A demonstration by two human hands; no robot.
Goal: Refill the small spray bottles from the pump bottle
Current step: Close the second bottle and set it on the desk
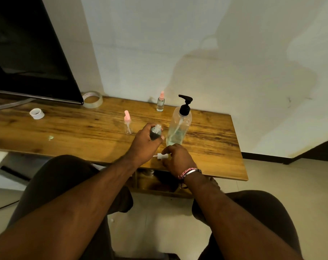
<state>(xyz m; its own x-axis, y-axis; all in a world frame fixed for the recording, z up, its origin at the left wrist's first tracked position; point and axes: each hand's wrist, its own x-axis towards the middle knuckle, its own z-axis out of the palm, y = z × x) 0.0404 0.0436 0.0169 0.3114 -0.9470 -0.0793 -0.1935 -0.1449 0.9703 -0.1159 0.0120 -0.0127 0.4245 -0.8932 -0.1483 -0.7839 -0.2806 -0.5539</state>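
My left hand (pixel 143 142) grips a small clear spray bottle (pixel 156 130) with its neck open, held just above the wooden table (pixel 65 132). My right hand (pixel 178 159) pinches that bottle's white spray head (pixel 161 156), its tube pointing left, low over the table's front edge. The tall clear pump bottle (pixel 179 128) with a black pump stands right of the open bottle, holding a little liquid. A pink-capped spray bottle (pixel 127 122) stands left of my left hand. Another pink-topped spray bottle (pixel 161 102) stands near the wall.
A black monitor (pixel 28 53) on a silver stand fills the left rear. A roll of clear tape (pixel 92 99) lies beside it, and a small white cap (pixel 36 113) sits further left. The table's right edge ends near the tiled floor (pixel 290 175). My knees are below the table.
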